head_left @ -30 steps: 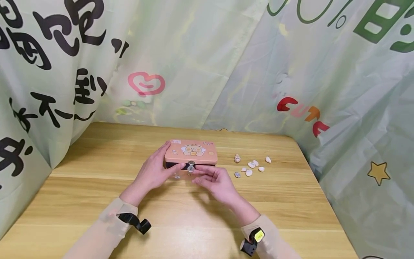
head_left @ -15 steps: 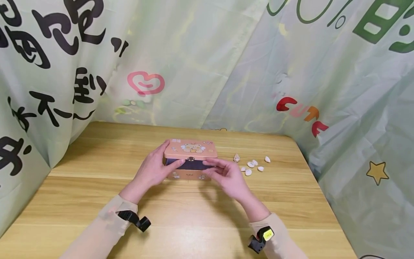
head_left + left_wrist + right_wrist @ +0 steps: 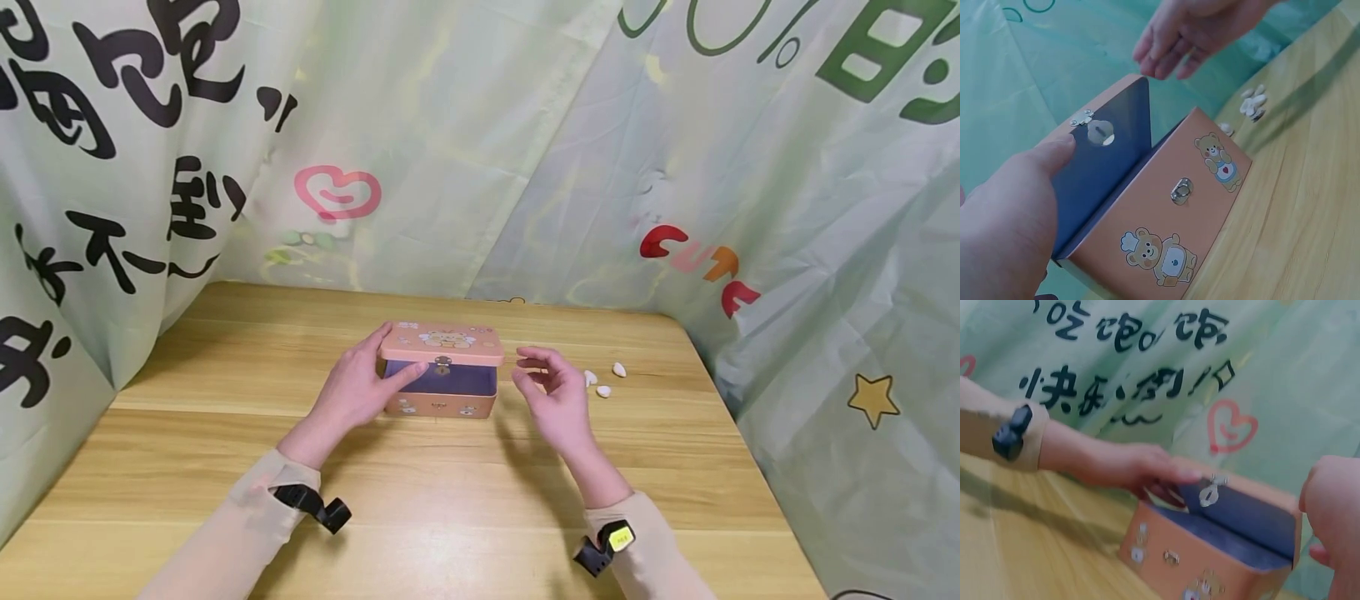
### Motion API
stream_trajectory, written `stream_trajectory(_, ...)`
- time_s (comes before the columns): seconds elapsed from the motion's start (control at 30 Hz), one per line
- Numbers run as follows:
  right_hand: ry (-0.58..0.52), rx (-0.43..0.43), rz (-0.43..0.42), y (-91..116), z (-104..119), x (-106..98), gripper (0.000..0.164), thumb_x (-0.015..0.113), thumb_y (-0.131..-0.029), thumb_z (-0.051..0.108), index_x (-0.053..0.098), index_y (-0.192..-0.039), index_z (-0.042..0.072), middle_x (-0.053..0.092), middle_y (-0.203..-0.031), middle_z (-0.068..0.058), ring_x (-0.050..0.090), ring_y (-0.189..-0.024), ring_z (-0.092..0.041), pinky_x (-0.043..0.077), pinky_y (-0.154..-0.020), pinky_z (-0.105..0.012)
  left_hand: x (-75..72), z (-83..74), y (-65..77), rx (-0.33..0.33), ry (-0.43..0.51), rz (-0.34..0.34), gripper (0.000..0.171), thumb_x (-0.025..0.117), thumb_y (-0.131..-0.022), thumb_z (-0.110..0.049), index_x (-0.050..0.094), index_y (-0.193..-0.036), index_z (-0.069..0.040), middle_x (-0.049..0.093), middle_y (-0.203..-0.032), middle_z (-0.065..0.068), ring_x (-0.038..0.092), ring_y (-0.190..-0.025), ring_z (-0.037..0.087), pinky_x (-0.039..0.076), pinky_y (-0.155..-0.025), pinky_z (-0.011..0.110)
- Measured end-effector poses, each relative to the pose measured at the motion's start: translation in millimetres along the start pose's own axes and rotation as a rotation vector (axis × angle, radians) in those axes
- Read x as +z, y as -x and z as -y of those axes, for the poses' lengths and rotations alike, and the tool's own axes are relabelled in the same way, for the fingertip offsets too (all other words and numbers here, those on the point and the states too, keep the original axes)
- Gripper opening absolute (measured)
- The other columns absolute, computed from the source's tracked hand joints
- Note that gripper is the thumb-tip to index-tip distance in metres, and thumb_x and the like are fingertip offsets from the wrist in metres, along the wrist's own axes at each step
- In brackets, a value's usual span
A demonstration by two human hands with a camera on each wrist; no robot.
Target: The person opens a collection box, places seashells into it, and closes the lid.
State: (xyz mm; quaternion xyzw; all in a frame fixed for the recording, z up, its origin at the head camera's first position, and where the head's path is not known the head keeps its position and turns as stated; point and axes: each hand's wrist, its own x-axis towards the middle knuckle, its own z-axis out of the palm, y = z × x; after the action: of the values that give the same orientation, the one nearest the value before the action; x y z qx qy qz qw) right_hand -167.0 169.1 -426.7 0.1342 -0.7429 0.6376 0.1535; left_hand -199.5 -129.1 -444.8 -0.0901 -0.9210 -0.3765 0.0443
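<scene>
A pink tin box with bear pictures stands on the wooden table, its hinged lid partly raised. The dark blue inside shows in all views. My left hand holds the lid at its left end, thumb at the front edge and fingers along the side. A metal hasp hangs from the lid's front edge, and a silver latch loop sits on the box front. My right hand is just right of the box, apart from it, fingers loosely bent around nothing.
Several small white shells lie on the table right of the box, partly hidden behind my right hand. A printed pale green curtain hangs around the back and sides. Each wrist wears a small black camera.
The lid has risen from slightly raised to about half raised. My right hand has moved from the lid's front clasp to the right, off the box. My left hand keeps its place on the lid.
</scene>
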Motion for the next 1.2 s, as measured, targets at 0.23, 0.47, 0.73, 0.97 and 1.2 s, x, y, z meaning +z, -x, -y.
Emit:
stream_trajectory(0.23,0.163,-0.054,0.148,4,-27,6,0.066,0.075,-0.091,-0.01,0.051,-0.152,-0.006,0.05,-0.157,-0.021,0.051,-0.141,-0.038,0.048,-0.109,-0.056,2.1,0.1,0.2,-0.009,0.057,-0.018,0.112,0.062,-0.09,-0.08,0.03,-0.167,-0.006,0.068,-0.126,0.028,0.068,-0.104,0.037,0.043,-0.112,0.06)
stream_trajectory(0.47,0.242,-0.054,0.2,5,-26,13,0.077,0.077,-0.093,-0.001,0.038,-0.16,-0.001,0.036,-0.165,-0.01,0.036,-0.152,-0.031,0.03,-0.123,-0.048,4.0,-4.3,-1.2,-0.075,0.085,-0.025,0.104,0.066,-0.094,-0.071,0.03,-0.167,-0.007,0.052,-0.066,0.012,0.027,-0.041,0.013,0.045,-0.056,0.042)
stream_trajectory(0.73,0.24,-0.009,0.204,0,-23,16,0.082,0.078,-0.094,0.003,0.034,-0.163,0.002,0.031,-0.168,-0.004,0.031,-0.154,-0.03,0.022,-0.125,-0.047,3.5,2.2,-2.1,-0.014,0.177,-0.042,0.106,0.071,-0.093,-0.067,0.027,-0.166,-0.004,0.065,-0.127,0.035,0.044,-0.049,0.02,0.052,-0.077,0.046)
stream_trajectory(0.97,0.234,0.003,0.189,-11,-21,17,0.08,0.076,-0.094,0.003,0.033,-0.162,-0.001,0.032,-0.168,-0.008,0.031,-0.154,-0.027,0.024,-0.125,-0.043,3.9,11.7,-5.5,0.023,0.228,-0.019,0.098,0.076,-0.097,-0.05,0.024,-0.167,-0.003,0.035,-0.166,0.017,0.048,-0.142,0.043,0.04,-0.114,0.06)
stream_trajectory(1.2,0.243,-0.016,0.169,-29,-21,19,0.077,0.076,-0.094,0.0,0.036,-0.159,-0.006,0.037,-0.164,-0.018,0.039,-0.15,-0.036,0.033,-0.122,-0.048,2.0,16.8,-15.1,0.066,0.211,-0.021,0.096,0.075,-0.098,-0.049,0.024,-0.167,-0.005,0.029,-0.168,0.015,0.045,-0.144,0.044,0.037,-0.117,0.058)
